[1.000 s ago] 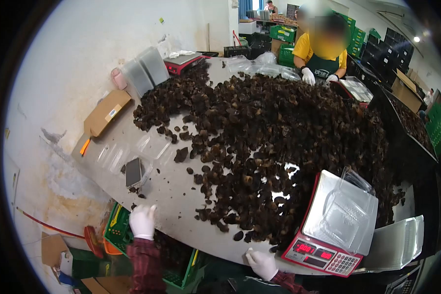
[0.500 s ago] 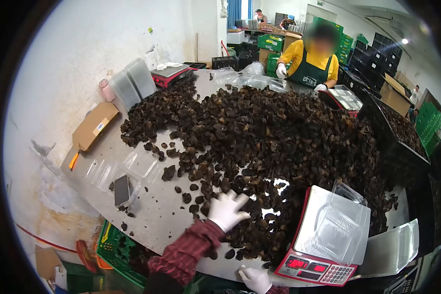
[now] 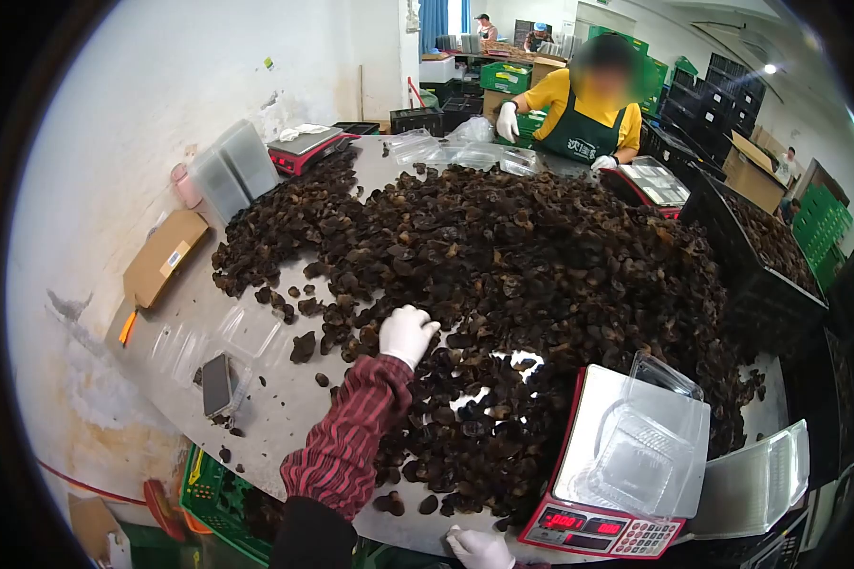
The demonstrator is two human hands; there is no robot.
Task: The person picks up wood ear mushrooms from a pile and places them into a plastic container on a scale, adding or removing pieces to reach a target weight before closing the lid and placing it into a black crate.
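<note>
My left hand (image 3: 408, 335), in a white glove, reaches over the near side of a broad heap of black fungus (image 3: 503, 247). Its fingers curl down against the dark pieces, and whatever lies under them is hidden. My right hand (image 3: 479, 548), also gloved, is low at the table's front edge with its fingers bent in; the palm side cannot be seen. To its right stands a red and silver weighing scale (image 3: 626, 446) with a lit red display. On the scale's plate lies a clear plastic container (image 3: 645, 460).
Left on the metal table (image 3: 294, 427) lie a phone (image 3: 217, 385), clear trays (image 3: 247, 332) and a cardboard piece (image 3: 164, 258). A green crate (image 3: 204, 488) stands below. Clear lids (image 3: 754, 479) sit right of the scale. Across the heap, a co-worker (image 3: 584, 119) stands near another scale.
My left hand has moved forward over the heap, and its spread fingers have curled in. My right hand remains at the table edge. The view has shifted slightly. The co-worker's gloved hand has moved.
</note>
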